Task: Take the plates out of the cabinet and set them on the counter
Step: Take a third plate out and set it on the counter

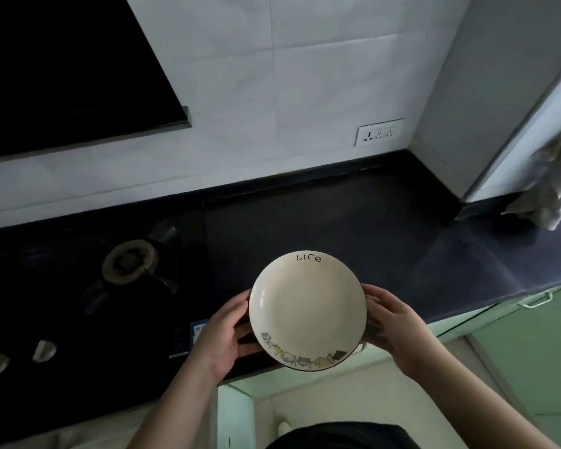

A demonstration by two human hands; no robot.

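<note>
Gas burner (pixel 129 261) far left, well apart from the action, likely avoided as a landing spot. Left hand (pixel 222 335) curled on the left rim of the plate (pixel 306 311), fingers tucked beneath, thumb at the edge. Plate held level over the front edge of the dark counter (pixel 402 241); contact with the surface hard to tell. Right hand (pixel 394 322) mirrors it, wrapped round the right rim. Two-sided grip suits a flat set-down. Bare counter just beyond.
</note>
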